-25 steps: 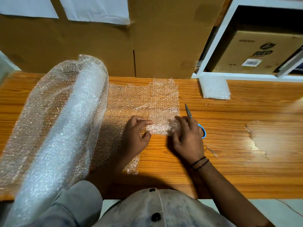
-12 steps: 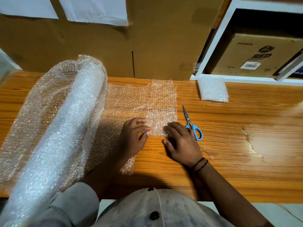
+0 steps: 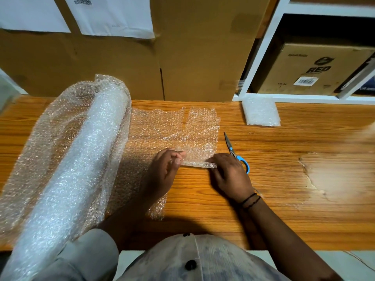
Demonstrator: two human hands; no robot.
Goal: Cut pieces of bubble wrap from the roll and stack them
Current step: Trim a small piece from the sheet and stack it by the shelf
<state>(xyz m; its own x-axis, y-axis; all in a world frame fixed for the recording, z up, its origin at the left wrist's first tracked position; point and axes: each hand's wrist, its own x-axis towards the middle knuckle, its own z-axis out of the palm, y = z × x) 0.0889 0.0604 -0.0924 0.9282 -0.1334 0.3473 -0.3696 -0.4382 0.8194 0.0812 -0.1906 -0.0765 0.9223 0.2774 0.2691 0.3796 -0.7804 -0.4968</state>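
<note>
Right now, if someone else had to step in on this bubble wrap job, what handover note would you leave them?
Left hand: pinching the near left corner of the cut piece.
Right hand: pinching its near right corner; the near edge is lifted and curled over.
Scissors: lying shut on the table, just right of the piece, partly under the right hand.
Roll: at the left, its loose end spread flat toward the middle.
Stack: at the far right, by the white shelf.
Done: one strip looks cut free.
Left: probably fold or carry it to the stack, then cut more.

Wooden table: roll, scissors, stack
</note>
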